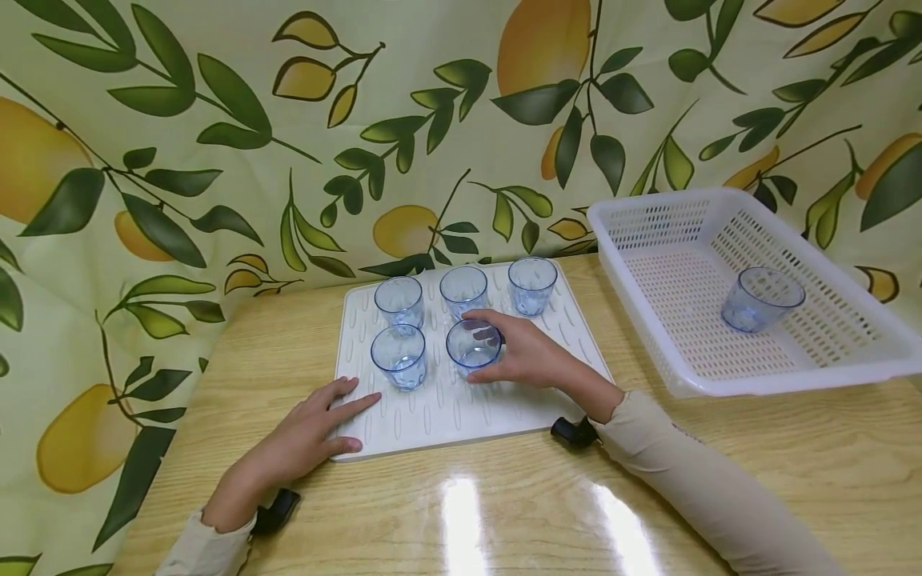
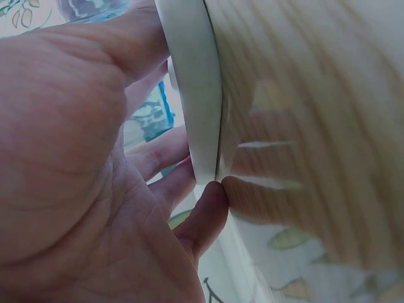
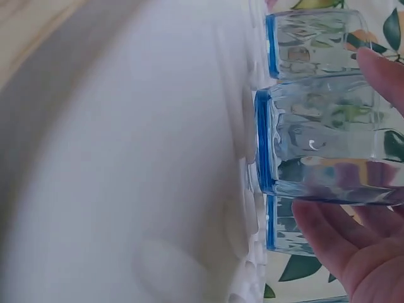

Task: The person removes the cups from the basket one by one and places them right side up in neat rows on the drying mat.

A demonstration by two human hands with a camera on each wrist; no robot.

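On the white ribbed mat point(image 1: 446, 416) stand several clear bluish drinking glasses with blue rims. My right hand point(image 1: 529, 350) holds the front-row glass point(image 1: 470, 352) near the mat's middle, thumb on the near side and fingers round the far side. The right wrist view shows that held glass point(image 3: 322, 136) between thumb and fingers, its thick base by the mat. My left hand point(image 1: 306, 428) rests with spread fingers on the mat's left front edge, near another front glass point(image 1: 399, 360). In the left wrist view, its fingers lie along the mat's edge point(image 2: 192, 82).
Three more glasses form the back row: left point(image 1: 398, 300), middle point(image 1: 463, 290) and right point(image 1: 532, 284). A white perforated plastic basket point(image 1: 670, 352) stands to the right with one glass point(image 1: 759, 302) inside. Behind the wooden table point(image 1: 374, 520) hangs a fruit-patterned cloth point(image 1: 324, 200).
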